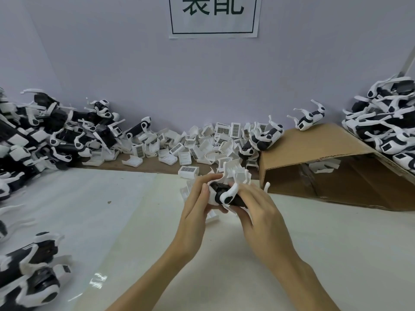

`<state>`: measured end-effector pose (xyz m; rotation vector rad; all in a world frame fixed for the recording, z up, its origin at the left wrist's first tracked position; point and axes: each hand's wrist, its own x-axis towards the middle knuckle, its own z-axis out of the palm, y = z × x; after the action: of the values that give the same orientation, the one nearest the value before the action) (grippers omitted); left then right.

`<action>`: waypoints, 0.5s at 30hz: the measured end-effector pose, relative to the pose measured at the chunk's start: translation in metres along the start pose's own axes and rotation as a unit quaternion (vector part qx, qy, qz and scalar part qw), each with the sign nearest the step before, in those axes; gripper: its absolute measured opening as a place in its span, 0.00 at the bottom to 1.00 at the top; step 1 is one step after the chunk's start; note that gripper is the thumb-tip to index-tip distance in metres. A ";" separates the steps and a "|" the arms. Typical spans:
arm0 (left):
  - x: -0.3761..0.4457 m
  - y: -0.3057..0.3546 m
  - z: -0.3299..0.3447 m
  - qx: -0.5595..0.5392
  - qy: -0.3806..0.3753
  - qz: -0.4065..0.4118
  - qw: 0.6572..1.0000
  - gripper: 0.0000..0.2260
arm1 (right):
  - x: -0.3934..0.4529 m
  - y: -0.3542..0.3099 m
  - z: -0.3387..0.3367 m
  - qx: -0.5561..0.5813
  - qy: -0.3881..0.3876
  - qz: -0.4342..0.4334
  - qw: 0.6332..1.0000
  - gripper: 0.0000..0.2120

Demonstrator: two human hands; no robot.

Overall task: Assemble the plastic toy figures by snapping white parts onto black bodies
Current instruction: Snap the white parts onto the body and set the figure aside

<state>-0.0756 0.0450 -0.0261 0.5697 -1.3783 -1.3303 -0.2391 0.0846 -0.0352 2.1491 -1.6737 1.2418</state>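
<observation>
Head view: two hands, left hand (195,204) and right hand (258,212), grip one toy figure (225,195).

Ahead of you, a white paper sign (215,16) on the wall carries large dark characters inside a thin frame; their tops are cut off, so you cannot read them reliably.
</observation>
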 end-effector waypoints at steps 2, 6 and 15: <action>0.003 0.000 -0.003 -0.028 -0.006 -0.014 0.999 0.17 | 0.000 0.002 -0.001 0.005 0.012 -0.006 1.000 0.20; 0.004 0.001 -0.005 -0.018 -0.012 -0.009 1.000 0.17 | 0.002 0.003 -0.002 -0.016 0.045 -0.023 0.999 0.19; 0.009 -0.001 -0.012 0.144 0.049 0.037 0.988 0.10 | 0.002 0.000 -0.004 0.011 0.029 -0.001 1.000 0.22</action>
<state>-0.0683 0.0319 -0.0264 0.7580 -1.5057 -1.0366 -0.2414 0.0858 -0.0312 2.1042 -1.6429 1.3159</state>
